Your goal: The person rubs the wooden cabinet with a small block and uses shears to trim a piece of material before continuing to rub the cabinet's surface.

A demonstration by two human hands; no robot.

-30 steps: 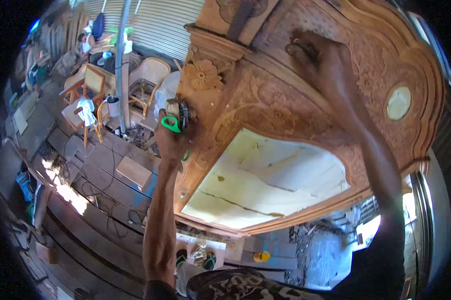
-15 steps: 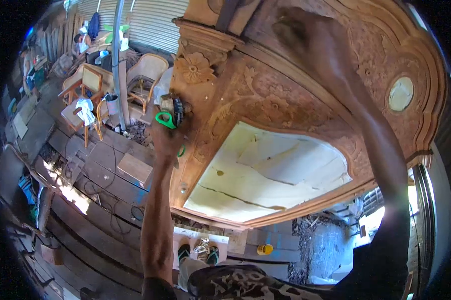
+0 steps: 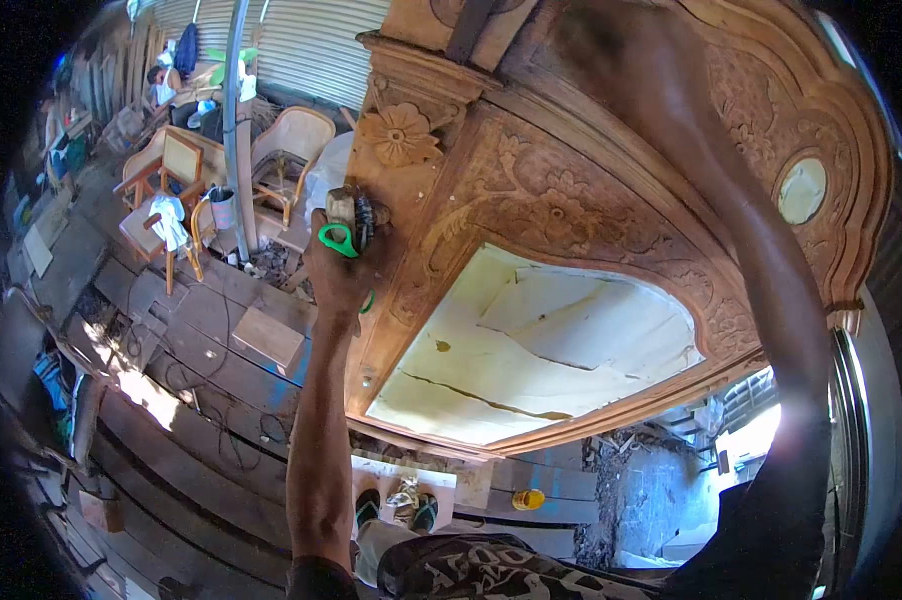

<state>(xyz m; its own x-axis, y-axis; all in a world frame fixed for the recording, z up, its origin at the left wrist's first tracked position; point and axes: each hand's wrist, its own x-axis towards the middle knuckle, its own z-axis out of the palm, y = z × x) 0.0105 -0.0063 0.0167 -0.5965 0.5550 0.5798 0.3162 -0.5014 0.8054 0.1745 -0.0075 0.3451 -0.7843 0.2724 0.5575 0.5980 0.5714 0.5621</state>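
Observation:
A large carved wooden frame [image 3: 541,200] with flower reliefs fills the upper middle, and a pale panel [image 3: 541,350] is set in its opening. My left hand [image 3: 336,275] is shut on a small brush with a green handle [image 3: 351,225]. It presses the brush against the frame's left edge, just below a carved rosette [image 3: 399,135]. My right arm reaches up across the carving. My right hand [image 3: 586,45] lies against the upper moulding, dark and blurred, so its fingers cannot be made out.
Below lies a plank floor [image 3: 201,400] with cables and a loose wooden block [image 3: 266,340]. Cane chairs [image 3: 291,150] and a metal pole [image 3: 233,120] stand at the left by a corrugated wall. My sandalled feet [image 3: 391,510] show at the bottom, near a yellow object [image 3: 527,498].
My right hand slid up the moulding toward the top of the picture. My left hand with the brush shifted slightly along the frame's left edge, still pressed to it.

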